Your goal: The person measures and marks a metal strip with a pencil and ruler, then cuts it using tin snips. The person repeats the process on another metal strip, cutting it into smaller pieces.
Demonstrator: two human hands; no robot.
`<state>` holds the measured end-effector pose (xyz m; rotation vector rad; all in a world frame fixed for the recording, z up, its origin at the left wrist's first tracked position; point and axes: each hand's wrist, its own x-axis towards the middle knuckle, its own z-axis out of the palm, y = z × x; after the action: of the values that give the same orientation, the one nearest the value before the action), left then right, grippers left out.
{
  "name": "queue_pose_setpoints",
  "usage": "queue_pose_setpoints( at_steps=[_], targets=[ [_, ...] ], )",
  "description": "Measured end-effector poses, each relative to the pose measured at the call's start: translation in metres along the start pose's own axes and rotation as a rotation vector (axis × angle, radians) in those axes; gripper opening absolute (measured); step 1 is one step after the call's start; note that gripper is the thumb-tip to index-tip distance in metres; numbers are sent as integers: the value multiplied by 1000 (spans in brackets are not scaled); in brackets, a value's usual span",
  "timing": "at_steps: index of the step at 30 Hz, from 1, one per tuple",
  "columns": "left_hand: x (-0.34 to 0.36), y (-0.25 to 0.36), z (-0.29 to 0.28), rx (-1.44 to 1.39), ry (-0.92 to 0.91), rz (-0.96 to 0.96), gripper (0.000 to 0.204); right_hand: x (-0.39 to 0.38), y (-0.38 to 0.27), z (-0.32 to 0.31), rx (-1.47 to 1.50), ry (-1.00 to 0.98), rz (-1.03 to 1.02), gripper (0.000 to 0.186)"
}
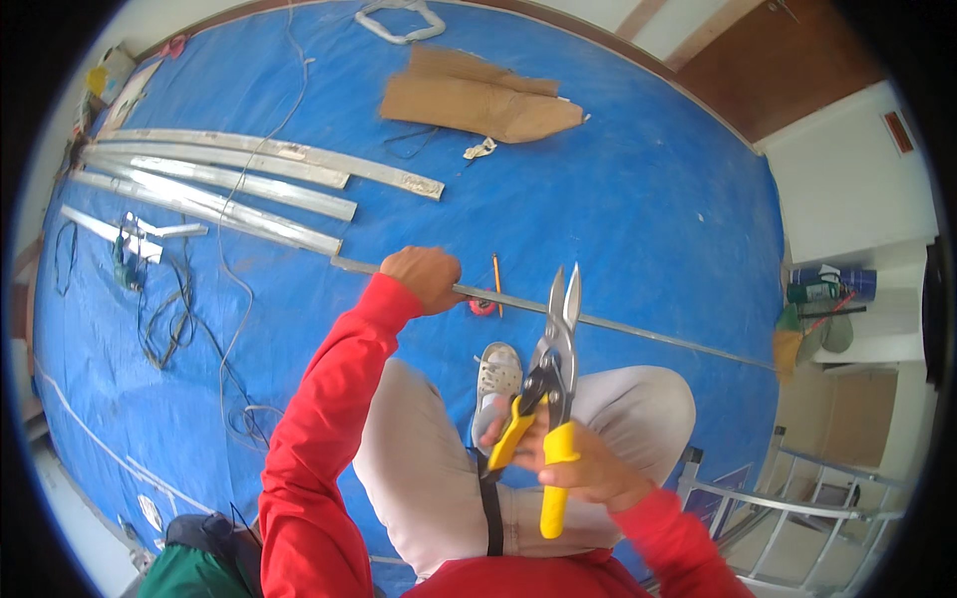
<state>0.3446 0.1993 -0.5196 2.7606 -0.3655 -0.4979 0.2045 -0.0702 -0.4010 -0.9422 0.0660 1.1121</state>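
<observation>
My left hand (421,276), at the end of a red sleeve, is closed around a long, thin metal strip (658,336) that runs crosswise in front of me. My right hand (588,466) holds tin snips (554,374) with yellow handles; their blades point forward, parted, over the strip. Whether the blades touch the metal I cannot tell. Just beyond my left hand, a pink-red tape measure (482,304) lies beside a yellow pencil (497,281). My shoe (498,377) is below the strip.
Several metal channels (391,174) lie at left near a power tool (126,267) and tangled cables (164,349) on blue sheeting (658,229). Cardboard (478,105) lies ahead. An aluminium ladder (797,508) is at lower right, buckets (832,284) at right, a green bag (189,563) at lower left.
</observation>
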Motion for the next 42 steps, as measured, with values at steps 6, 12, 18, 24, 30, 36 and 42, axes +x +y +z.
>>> queue_pose_setpoints(
  at_steps=[6, 12, 18, 24, 30, 36, 42],
  targets=[
    [-15, 3, 10, -35, 33, -31, 38, 23, 106, 0, -53, 376, -81, 66],
    [-30, 15, -3, 19, 26, -22, 35, 28, 110, -24, -147, 554, -184, 46],
    [-36, 21, -20, 43, 38, 40, 32, 17, 101, -21, -306, 532, -77, 66],
    [-54, 27, -25, 29, -37, 67, 29, 6, 95, -15, -549, 515, -11, 74],
    [-56, 28, -15, 74, -16, 103, 23, -23, 54, -13, -508, 489, 130, 75],
    [-68, 54, -13, 83, -36, 145, 28, -82, 35, -2, -315, 459, 73, 80],
    [-91, 71, 26, -81, 9, 134, 29, -88, 70, -13, -82, 418, 163, 73]
  ],
)
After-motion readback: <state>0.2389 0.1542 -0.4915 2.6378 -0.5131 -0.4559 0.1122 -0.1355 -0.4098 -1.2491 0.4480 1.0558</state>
